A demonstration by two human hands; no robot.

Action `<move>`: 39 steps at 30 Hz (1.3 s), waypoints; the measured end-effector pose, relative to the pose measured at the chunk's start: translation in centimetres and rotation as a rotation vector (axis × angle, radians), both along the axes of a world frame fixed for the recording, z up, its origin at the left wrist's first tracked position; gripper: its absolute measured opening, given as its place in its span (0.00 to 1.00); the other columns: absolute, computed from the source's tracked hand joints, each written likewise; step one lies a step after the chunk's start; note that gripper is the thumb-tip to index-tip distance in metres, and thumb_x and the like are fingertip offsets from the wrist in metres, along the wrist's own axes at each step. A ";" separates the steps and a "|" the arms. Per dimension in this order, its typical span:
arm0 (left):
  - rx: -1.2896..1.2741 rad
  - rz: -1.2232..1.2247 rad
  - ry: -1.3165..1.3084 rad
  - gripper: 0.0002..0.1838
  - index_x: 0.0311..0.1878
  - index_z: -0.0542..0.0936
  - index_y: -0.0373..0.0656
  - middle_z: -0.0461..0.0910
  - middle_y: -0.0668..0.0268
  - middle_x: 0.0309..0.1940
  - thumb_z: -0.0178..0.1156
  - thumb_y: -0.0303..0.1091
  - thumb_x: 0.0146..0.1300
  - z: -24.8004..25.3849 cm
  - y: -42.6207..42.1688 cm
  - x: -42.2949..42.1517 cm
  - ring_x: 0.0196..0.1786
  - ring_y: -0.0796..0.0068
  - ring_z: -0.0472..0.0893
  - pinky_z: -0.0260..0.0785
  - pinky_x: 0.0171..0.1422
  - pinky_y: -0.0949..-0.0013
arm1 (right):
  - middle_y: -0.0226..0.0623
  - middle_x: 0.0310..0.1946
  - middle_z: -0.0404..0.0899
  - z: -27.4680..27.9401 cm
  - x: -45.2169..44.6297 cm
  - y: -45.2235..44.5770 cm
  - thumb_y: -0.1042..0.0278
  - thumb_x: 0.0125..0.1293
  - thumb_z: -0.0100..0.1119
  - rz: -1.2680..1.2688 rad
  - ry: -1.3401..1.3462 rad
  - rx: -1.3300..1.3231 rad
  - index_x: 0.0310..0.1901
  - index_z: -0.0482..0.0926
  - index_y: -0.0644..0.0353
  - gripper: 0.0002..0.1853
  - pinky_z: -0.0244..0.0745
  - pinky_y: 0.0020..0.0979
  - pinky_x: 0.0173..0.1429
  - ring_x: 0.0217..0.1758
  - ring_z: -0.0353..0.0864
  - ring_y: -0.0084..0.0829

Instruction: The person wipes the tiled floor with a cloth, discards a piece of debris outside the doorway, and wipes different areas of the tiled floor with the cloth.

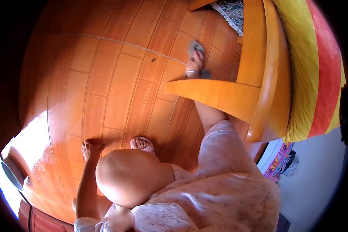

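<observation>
My right arm reaches forward behind the curved wooden leg of a chair or bench (212, 92). At its end my right hand (197, 59), a silver bangle on the wrist, is pressed down on a grey cloth (194, 47) against the floor. The hand is slightly smeared, and more grey shows beside the wrist. On the left my left hand (89, 149) is low at the tiled floor (116, 89), holding nothing that I can see, its fingers apart. Between my arms is my bent knee, with a foot in a pink slipper (149, 146) beyond it.
The wooden seat frame (265, 77) with a yellow and red cushion (317, 69) fills the right side. A fringed patterned mat (232, 15) lies at the top. A small dark speck (153, 60) is on the floor. A round grey object (12, 174) stands at the lower left.
</observation>
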State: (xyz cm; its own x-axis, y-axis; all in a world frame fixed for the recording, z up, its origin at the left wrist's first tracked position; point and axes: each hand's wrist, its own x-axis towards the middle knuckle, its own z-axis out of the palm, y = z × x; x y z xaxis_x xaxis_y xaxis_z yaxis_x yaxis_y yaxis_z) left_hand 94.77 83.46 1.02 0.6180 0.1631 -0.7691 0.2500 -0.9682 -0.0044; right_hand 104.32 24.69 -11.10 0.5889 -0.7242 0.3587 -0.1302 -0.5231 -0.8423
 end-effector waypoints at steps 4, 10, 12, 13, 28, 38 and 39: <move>-0.052 -0.023 -0.116 0.49 0.54 0.65 0.30 0.67 0.45 0.55 0.76 0.56 0.38 0.2 0.2 -0.7 0.60 0.48 0.67 0.63 0.64 0.53 | 0.36 0.49 0.79 3.7 5.5 6.7 0.77 0.61 0.61 0.375 0.298 0.559 0.55 0.77 0.67 0.19 0.72 0.28 0.56 0.51 0.77 0.27; -0.021 -0.023 -0.048 0.49 0.53 0.65 0.30 0.68 0.45 0.53 0.78 0.56 0.36 -0.3 0.3 -0.1 0.58 0.48 0.68 0.64 0.63 0.54 | 0.39 0.52 0.78 9.9 5.9 8.7 0.83 0.62 0.55 0.539 -0.085 1.153 0.58 0.73 0.67 0.20 0.74 0.34 0.59 0.53 0.78 0.32; -0.016 0.012 -0.045 0.50 0.53 0.66 0.30 0.68 0.45 0.54 0.77 0.57 0.36 -0.5 0.4 -0.2 0.58 0.48 0.68 0.65 0.62 0.53 | 0.39 0.52 0.78 10.3 4.9 5.3 0.83 0.64 0.52 0.310 -0.200 0.978 0.55 0.75 0.64 0.17 0.75 0.36 0.59 0.54 0.78 0.32; -0.014 0.016 -0.020 0.49 0.53 0.66 0.30 0.68 0.45 0.54 0.77 0.57 0.36 0.1 0.0 0.1 0.58 0.47 0.69 0.65 0.62 0.53 | 0.39 0.52 0.78 10.7 4.5 2.7 0.82 0.65 0.52 0.292 -0.242 0.937 0.56 0.74 0.64 0.17 0.76 0.36 0.58 0.55 0.78 0.33; -0.045 0.033 -0.001 0.46 0.52 0.65 0.31 0.67 0.45 0.53 0.76 0.55 0.39 -1.2 1.2 -0.6 0.58 0.47 0.68 0.64 0.62 0.52 | 0.41 0.58 0.75 9.9 9.5 7.9 0.84 0.65 0.45 0.561 -0.037 0.814 0.65 0.68 0.63 0.25 0.66 0.25 0.63 0.60 0.73 0.28; -0.001 -0.478 -0.365 0.50 0.44 0.72 0.25 0.73 0.47 0.38 0.57 0.75 0.47 -7.6 6.0 -4.8 0.43 0.50 0.75 0.69 0.50 0.53 | 0.36 0.46 0.75 6.0 0.8 6.8 0.77 0.63 0.55 0.510 0.502 0.033 0.47 0.77 0.63 0.11 0.76 0.30 0.48 0.45 0.79 0.30; -0.016 -0.309 -0.235 0.47 0.48 0.69 0.27 0.71 0.46 0.44 0.63 0.68 0.45 -6.3 4.9 -4.1 0.48 0.49 0.72 0.68 0.54 0.52 | 0.37 0.47 0.76 6.1 2.0 8.8 0.77 0.64 0.54 0.679 0.542 0.319 0.48 0.77 0.65 0.11 0.77 0.31 0.49 0.45 0.79 0.30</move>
State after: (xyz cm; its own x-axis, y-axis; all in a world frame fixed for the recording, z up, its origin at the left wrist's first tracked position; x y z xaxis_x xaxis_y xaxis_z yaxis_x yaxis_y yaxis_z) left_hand 90.66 88.37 -5.29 0.7955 -0.0698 -0.6019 -0.0615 -0.9975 0.0344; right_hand 106.29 33.50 -4.98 0.9524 -0.1794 -0.2466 -0.2987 -0.3849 -0.8733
